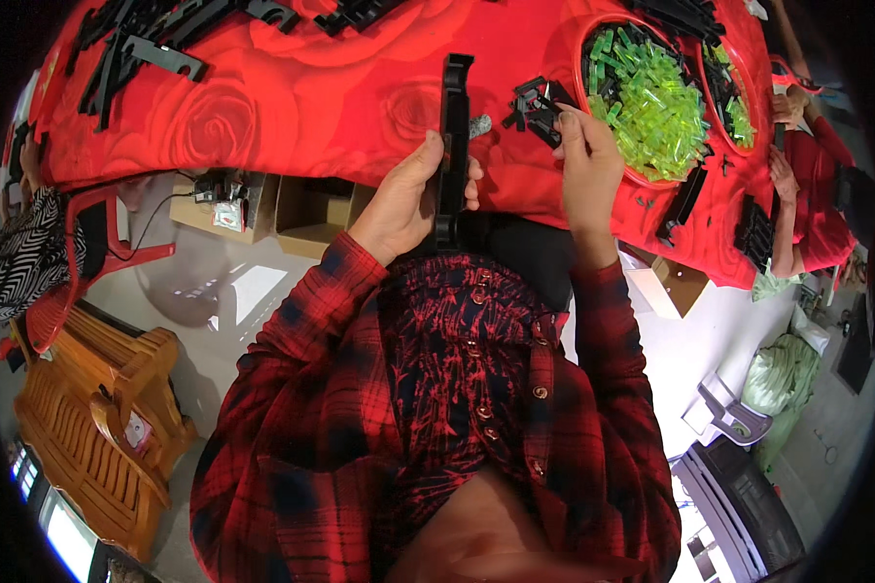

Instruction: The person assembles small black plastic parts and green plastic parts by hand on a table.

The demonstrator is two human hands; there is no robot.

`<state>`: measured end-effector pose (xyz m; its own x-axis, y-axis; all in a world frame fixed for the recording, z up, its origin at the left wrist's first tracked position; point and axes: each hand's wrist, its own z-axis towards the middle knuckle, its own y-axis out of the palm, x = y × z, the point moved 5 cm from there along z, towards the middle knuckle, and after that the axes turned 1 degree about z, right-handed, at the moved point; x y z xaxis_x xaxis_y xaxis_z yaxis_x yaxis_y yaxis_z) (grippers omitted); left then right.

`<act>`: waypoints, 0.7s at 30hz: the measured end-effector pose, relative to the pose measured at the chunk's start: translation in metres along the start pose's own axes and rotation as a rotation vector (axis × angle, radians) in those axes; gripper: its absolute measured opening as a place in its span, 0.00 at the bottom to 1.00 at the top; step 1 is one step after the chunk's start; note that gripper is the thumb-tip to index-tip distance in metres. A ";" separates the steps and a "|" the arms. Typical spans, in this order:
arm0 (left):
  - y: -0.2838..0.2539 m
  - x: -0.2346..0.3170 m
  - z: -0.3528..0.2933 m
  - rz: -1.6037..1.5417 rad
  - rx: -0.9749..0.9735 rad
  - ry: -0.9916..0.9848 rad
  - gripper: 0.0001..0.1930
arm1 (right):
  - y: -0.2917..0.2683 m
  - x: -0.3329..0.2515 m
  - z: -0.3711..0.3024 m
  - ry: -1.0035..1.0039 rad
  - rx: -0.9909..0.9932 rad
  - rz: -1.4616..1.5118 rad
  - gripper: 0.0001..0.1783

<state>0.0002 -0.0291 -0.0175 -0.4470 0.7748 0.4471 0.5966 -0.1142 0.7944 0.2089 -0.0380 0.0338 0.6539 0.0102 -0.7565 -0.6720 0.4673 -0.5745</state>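
Note:
My left hand is closed around a long, narrow black plastic part, held upright at the table's near edge. The thumb lies on its left side and fingertips show on its right. My right hand has thumb and forefinger pinched at the edge of a small heap of black plastic pieces. A small black piece shows at those fingertips, partly covered by them. Just right of the hand is a red basin filled with translucent yellow-green pieces.
A second red basin holds black and green pieces. More long black parts lie at the table's far left. Boxes stand beneath the red tablecloth. A wooden chair is at left; another person's hand is at right.

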 end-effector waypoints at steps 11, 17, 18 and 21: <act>0.019 -0.010 -0.010 -0.020 -0.090 0.034 0.19 | -0.011 -0.015 -0.041 0.701 -0.255 0.925 0.14; 0.033 -0.005 -0.026 0.175 -0.102 0.186 0.20 | -0.023 -0.029 -0.068 0.739 -0.273 0.961 0.14; 0.034 -0.005 -0.028 0.219 -0.084 0.228 0.23 | -0.024 -0.031 -0.074 0.773 -0.286 0.997 0.14; 0.041 -0.005 -0.034 0.261 -0.078 0.251 0.25 | -0.026 -0.038 -0.088 0.785 -0.313 1.048 0.14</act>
<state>0.0044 -0.0585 0.0273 -0.4423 0.5376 0.7179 0.6639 -0.3419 0.6651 0.1714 -0.1284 0.0497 -0.5126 -0.3193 -0.7970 -0.8486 0.3300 0.4135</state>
